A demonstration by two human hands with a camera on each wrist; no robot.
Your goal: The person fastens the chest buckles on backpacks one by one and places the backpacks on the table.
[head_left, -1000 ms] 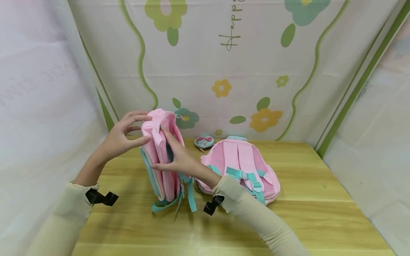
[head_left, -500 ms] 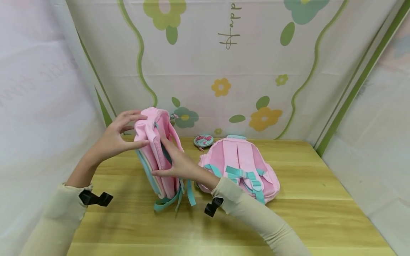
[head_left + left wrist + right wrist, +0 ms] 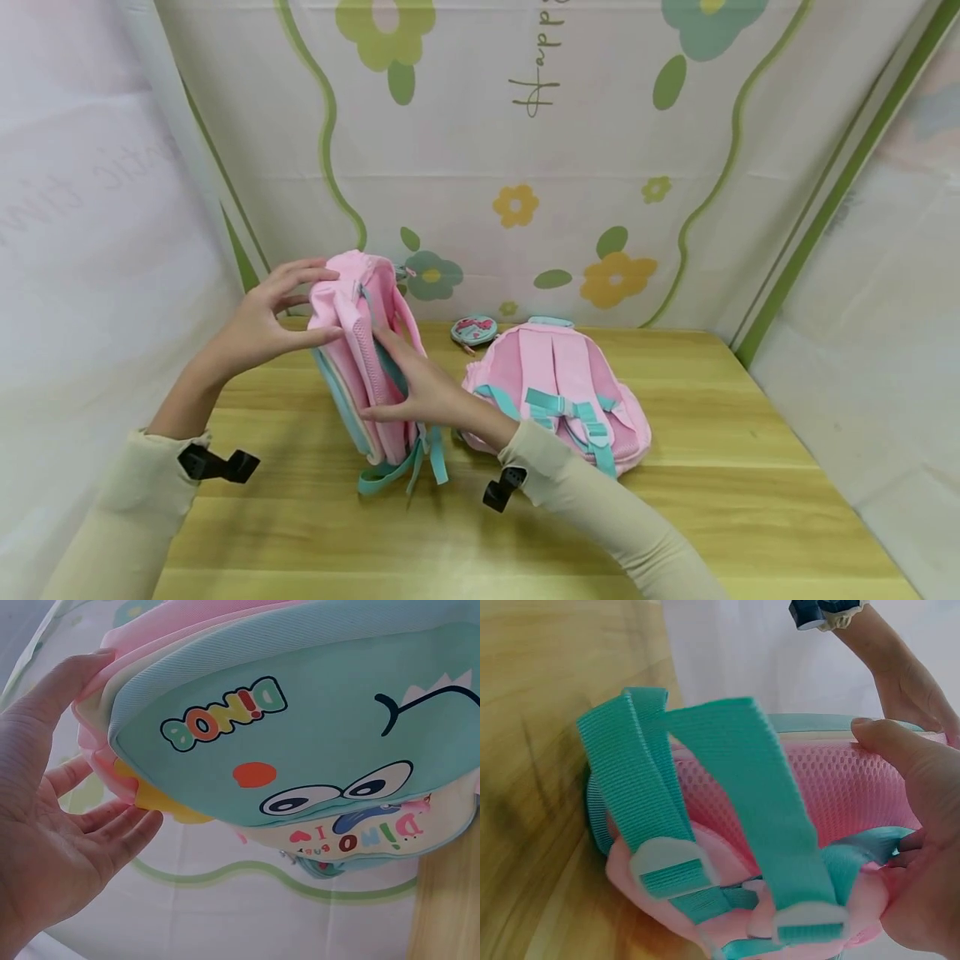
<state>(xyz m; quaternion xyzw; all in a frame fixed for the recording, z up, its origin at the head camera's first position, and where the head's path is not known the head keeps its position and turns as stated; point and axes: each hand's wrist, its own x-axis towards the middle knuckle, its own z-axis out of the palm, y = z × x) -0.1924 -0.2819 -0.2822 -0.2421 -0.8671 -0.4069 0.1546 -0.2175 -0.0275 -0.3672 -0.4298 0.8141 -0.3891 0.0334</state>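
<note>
We judge the left pink backpack [image 3: 356, 367] soft, light, best held by its edges; our left hand [image 3: 262, 321] grips its top, our right hand [image 3: 426, 388] pinches its side.

A table [image 3: 750, 500] with a yellowish wood-grain top carries a tilted pink backpack [image 3: 356, 367] standing toward the left, teal straps [image 3: 378, 483] looping at its foot, a second pink backpack [image 3: 573, 362] lying straps-up to its right, and, near the back edge, a small round pouch [image 3: 474, 330] between them
</note>
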